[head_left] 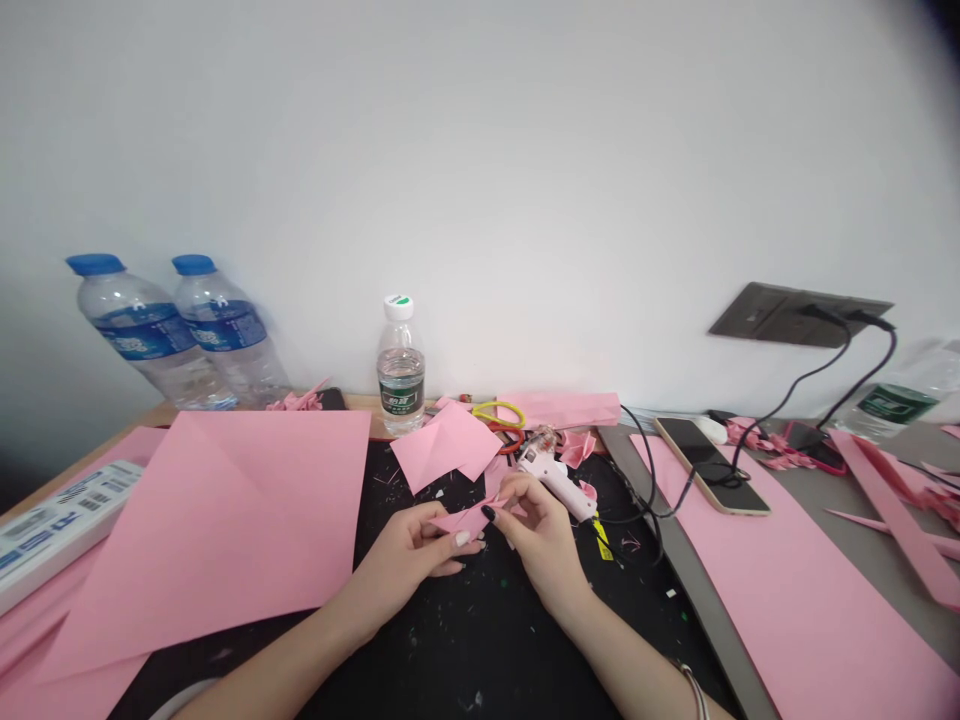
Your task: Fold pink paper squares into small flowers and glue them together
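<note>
A small folded piece of pink paper [466, 520] is held up between both hands over the black mat [480, 640]. My left hand [416, 550] pinches its left end, thumb in front and fingers behind. The right end is gripped by my right hand [536, 530] between thumb and fingertips. Just behind the hands lie creased pink paper squares [442, 445]. A pale pink hot glue gun [559, 480] rests beyond my right hand, near scissors with yellow and orange handles [506, 420].
Large pink sheets [247, 510] and a white box [60, 525] lie at left, with two large water bottles [232, 335] behind. A small water bottle [401, 375] stands by the wall. At right are a phone [712, 465], cables [795, 380] from a wall socket [772, 315], and pink strips [900, 520].
</note>
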Motion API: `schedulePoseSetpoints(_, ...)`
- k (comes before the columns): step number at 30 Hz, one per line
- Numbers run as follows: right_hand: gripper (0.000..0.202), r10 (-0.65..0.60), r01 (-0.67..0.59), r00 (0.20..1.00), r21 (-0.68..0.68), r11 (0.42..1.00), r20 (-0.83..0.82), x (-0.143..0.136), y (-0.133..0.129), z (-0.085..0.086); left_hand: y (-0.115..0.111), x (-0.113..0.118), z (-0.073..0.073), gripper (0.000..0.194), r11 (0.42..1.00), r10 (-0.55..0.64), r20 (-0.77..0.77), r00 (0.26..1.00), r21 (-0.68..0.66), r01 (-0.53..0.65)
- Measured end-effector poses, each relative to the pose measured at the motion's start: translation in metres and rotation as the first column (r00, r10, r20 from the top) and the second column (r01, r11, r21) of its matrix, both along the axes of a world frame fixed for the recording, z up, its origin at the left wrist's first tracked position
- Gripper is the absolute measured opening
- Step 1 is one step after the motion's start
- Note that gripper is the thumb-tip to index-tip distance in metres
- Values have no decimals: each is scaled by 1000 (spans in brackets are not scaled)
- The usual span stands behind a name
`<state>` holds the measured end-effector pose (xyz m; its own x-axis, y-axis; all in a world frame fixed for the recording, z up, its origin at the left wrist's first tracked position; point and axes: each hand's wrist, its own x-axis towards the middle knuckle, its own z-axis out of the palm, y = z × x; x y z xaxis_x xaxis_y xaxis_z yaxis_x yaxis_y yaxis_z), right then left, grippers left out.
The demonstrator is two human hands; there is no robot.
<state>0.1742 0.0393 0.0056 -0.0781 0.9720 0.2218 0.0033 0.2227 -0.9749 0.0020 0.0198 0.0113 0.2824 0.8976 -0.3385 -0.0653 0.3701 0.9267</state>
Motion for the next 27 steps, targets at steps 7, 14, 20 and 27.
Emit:
schedulePoseSetpoints(7,9,87,-86,996,-27,996,18,-2,-4,0,-1,0,-1,32,997,-71,-9,997,39,72)
schedulePoseSetpoints(14,13,129,-126,988,-49,991,79,-4,-3,0,0,0,3,32,998,-66,-20,998,14,66)
schedulePoseSetpoints(20,15,-13,-64,950,236,970,312,0,-6,-5,-1,-1,0,34,999,-48,26,998,-24,49)
schedulePoseSetpoints(27,22,-75,-211,870,507,835,487,3,-6,-2,-2,-1,0,31,998,-52,63,997,-28,54)
